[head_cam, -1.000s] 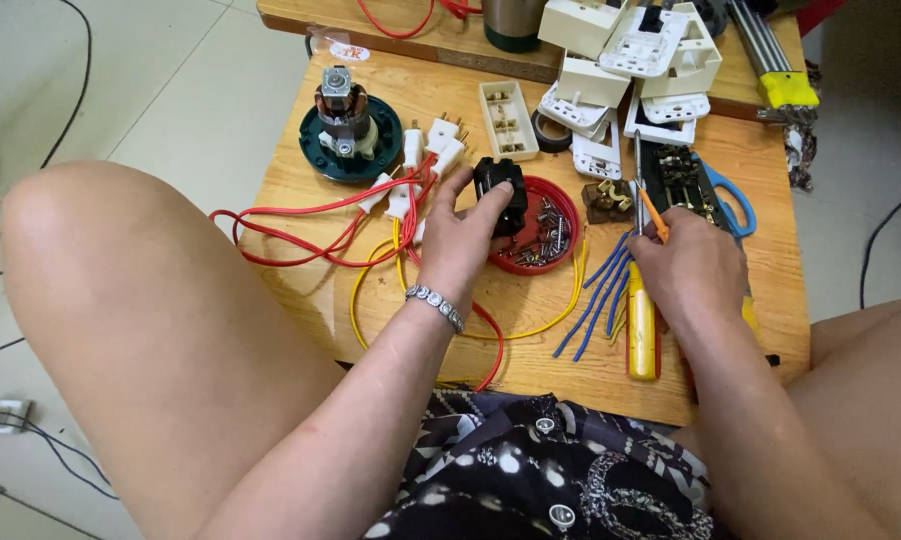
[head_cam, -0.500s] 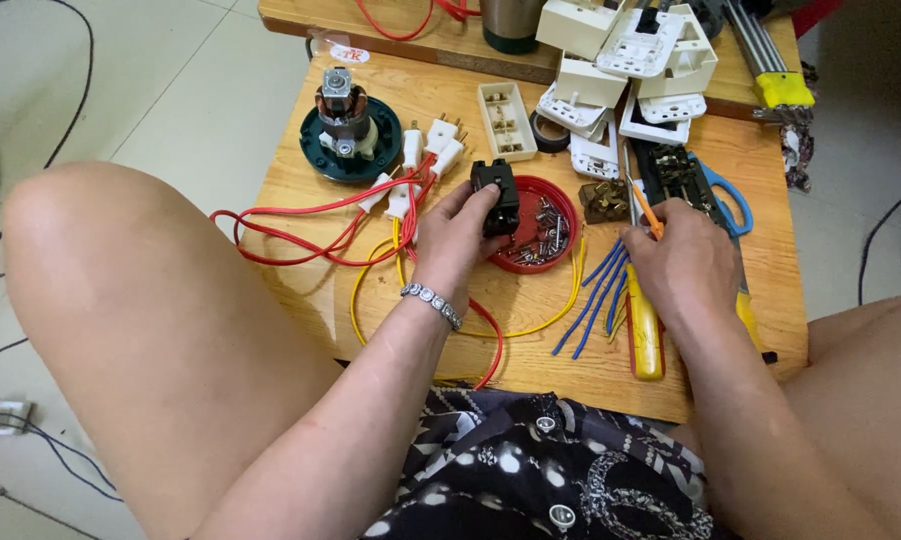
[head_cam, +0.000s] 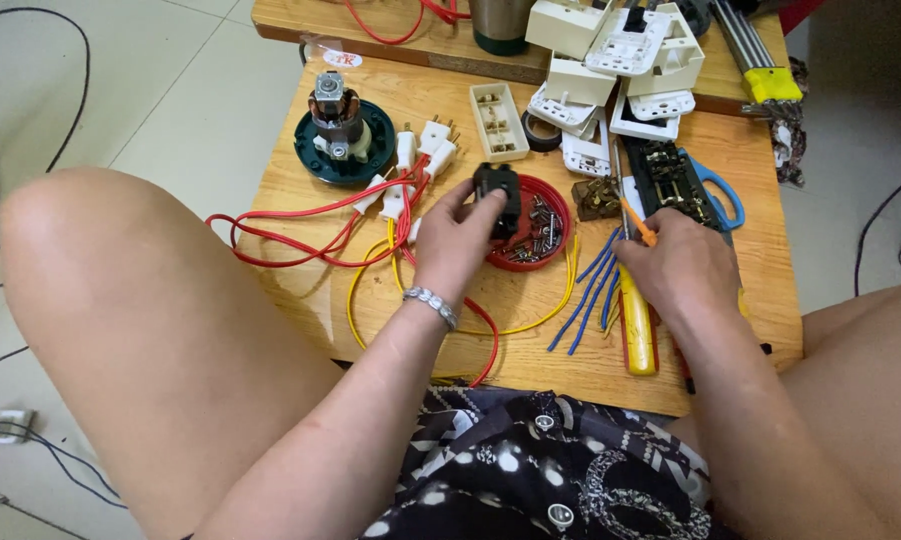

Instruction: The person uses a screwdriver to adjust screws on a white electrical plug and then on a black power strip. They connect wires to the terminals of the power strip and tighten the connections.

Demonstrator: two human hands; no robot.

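Head view, left hand: your left hand (head_cam: 457,240) pinches a small black plastic block-shaped part (head_cam: 497,196) between thumb and fingertips, holding it up at the left edge of the round red plastic lid (head_cam: 560,215).
Head view, left wrist: a silver bead bracelet (head_cam: 431,303) sits on it.
Head view, right hand: your right hand (head_cam: 685,268) rests on the small wooden table (head_cam: 760,260), fingers curled around a thin orange-tipped tool (head_cam: 638,222) (how tightly they close I cannot tell).
Head view, red lid: it holds a heap of small metal screws (head_cam: 542,222), just right of the black part.
Head view, near the right hand: loose blue wire pieces (head_cam: 587,290) and a yellow-handled screwdriver (head_cam: 637,325) lie just left of it; blue-handled scissors (head_cam: 715,190) lie beyond.
Head view, left of the table: red wires (head_cam: 300,225), white plugs (head_cam: 425,145) and a green-based motor (head_cam: 337,125).
Head view, far edge: white socket housings (head_cam: 610,50).
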